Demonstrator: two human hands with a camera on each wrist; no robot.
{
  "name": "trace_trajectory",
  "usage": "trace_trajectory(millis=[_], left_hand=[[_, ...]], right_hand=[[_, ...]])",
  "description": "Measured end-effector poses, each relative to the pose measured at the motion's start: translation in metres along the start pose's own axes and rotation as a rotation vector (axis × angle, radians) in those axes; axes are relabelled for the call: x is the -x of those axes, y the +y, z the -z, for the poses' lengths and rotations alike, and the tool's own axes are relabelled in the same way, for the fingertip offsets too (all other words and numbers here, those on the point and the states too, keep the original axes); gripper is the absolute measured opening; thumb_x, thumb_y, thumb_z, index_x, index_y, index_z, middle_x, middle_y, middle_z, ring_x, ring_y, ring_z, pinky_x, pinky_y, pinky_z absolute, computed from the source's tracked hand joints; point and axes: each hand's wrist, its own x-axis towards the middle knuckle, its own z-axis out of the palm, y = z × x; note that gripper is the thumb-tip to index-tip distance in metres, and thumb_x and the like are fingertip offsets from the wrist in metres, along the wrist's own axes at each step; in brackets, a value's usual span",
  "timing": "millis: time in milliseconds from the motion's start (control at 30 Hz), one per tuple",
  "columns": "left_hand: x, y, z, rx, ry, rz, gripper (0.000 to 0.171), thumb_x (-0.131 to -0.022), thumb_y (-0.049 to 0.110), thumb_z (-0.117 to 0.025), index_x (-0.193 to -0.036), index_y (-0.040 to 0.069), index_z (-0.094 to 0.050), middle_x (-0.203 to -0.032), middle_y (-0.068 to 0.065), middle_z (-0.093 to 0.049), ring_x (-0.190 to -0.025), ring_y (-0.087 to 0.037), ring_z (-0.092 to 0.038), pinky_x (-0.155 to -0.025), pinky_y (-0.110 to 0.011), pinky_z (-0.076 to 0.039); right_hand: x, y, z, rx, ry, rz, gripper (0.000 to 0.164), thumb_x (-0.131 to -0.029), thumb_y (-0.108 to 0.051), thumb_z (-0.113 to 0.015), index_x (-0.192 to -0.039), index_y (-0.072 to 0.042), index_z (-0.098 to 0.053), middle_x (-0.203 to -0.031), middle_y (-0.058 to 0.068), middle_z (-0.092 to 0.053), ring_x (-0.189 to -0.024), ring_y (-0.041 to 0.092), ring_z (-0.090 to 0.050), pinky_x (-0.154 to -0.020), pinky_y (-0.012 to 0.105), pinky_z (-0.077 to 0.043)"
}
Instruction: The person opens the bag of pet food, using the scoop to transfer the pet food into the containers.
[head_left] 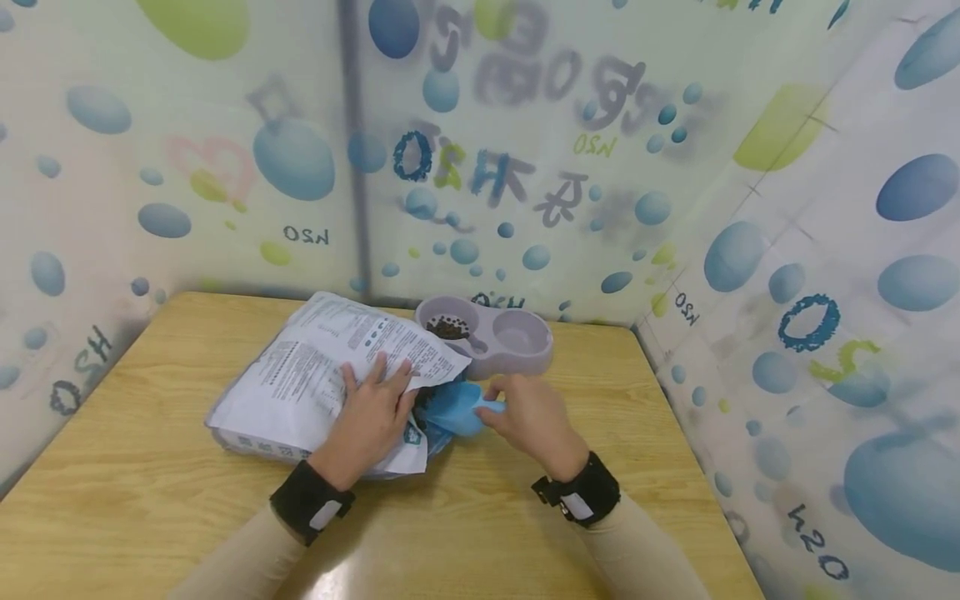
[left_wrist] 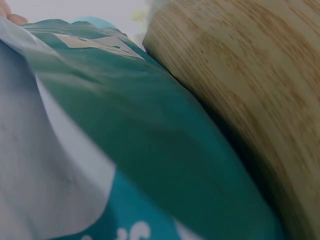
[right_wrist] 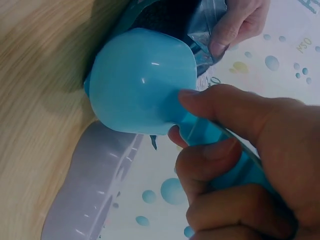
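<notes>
Right grip (head_left: 531, 414) clutches one scoop (head_left: 461, 410), left grip (head_left: 371, 419) just lies spread on one bag (head_left: 300, 367), plus there's one double bowl (head_left: 501, 364).

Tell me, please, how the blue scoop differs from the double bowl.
The blue scoop is bright blue, the double bowl greyish purple. The scoop has a handle, while the bowl has two round compartments. The scoop is gripped by the right hand at the bag's opening; the bowl stands on the table. Both show glossy highlights.

Bag (head_left: 300, 375) blocks left of scoop (head_left: 459, 412), bowl (head_left: 510, 362) beyond; right passable
</notes>
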Motion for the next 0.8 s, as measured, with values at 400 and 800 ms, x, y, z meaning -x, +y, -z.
trace_trajectory(millis=[400, 800], left_hand=[[-0.001, -0.001, -0.001, -0.012, -0.004, -0.009, 0.052, -0.123, 0.027, -0.056, -0.166, -0.001, -0.061, -0.174, -0.023, -0.058, -0.174, -0.057, -0.034, -0.131, -0.098, -0.004], [0.000, 0.000, 0.002, -0.009, -0.016, 0.005, 0.052, -0.122, 0.027, -0.056, -0.167, 0.000, -0.060, -0.176, -0.022, -0.057, -0.174, -0.057, -0.033, -0.132, -0.097, -0.004]], right_hand=[[-0.006, -0.001, -0.026, -0.054, 0.027, 0.008, 0.019, -0.099, -0.032, -0.095, -0.102, -0.017, -0.084, -0.075, -0.007, -0.055, -0.062, 0.009, -0.049, -0.054, 0.024, -0.031], [0.000, 0.011, -0.036, -0.038, 0.008, -0.032, 0.024, -0.102, -0.039, -0.092, -0.108, -0.021, -0.077, -0.075, -0.006, -0.057, -0.065, 0.011, -0.054, -0.054, 0.025, -0.037]])
